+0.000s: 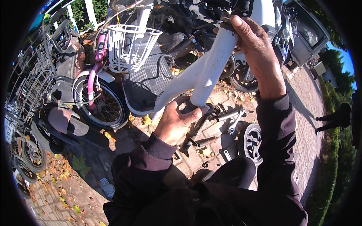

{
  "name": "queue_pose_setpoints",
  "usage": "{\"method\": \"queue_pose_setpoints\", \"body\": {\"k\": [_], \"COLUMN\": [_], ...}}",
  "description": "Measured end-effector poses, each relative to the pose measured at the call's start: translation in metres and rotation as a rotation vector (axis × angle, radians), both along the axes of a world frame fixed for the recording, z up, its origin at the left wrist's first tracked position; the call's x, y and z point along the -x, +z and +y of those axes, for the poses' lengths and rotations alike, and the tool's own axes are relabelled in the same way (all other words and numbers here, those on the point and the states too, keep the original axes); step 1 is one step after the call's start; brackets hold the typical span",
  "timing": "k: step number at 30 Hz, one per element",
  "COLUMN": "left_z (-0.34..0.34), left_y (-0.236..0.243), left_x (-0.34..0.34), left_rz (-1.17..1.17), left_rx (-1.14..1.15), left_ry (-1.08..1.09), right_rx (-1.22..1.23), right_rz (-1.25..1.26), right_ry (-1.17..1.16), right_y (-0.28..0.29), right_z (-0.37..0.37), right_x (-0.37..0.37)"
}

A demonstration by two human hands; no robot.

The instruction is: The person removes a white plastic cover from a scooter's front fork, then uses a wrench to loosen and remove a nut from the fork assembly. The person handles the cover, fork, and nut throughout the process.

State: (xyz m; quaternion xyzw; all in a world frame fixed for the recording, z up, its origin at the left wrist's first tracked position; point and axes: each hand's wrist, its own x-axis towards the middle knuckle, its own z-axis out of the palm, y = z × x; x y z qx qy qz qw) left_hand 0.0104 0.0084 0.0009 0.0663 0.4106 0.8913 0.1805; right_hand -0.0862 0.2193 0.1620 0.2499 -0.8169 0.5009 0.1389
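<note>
A white bicycle frame [212,69] is raised in front of me, its thick head tube tilted with the upper end to the right. My left hand [174,122] grips the tube's lower end, thumb across the rim and fingers partly hidden behind. Around the upper end closes my right hand [260,49], with its thumb on top by a small dark ring-like part at the opening; I cannot make out its exact kind. Beneath the frame, dark and silver metal bike parts [200,130] lie on the paving. A small wheel [252,138] with a black tyre is beside them.
At the left stand a pink bike [91,84] and a white wire basket [132,49], with more parked bikes crowded behind. A grey vehicle [307,34] is at the back right. Farther right, a person [341,115] is on the brick pavement [305,150] near a hedge.
</note>
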Motion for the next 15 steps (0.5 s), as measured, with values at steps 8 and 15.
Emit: {"method": "queue_pose_setpoints", "body": {"k": [8, 15], "left_z": [0.001, -0.001], "left_y": [0.000, 0.003], "left_x": [-0.001, 0.001], "left_rz": [0.054, -0.004], "left_rx": [0.070, -0.083], "left_ry": [0.026, -0.057], "right_rx": [0.095, -0.091], "right_rz": [-0.198, -0.016], "right_ry": [0.260, -0.126], "right_y": [0.015, 0.012], "right_z": [-0.002, -0.005], "right_x": [-0.010, -0.009]}}
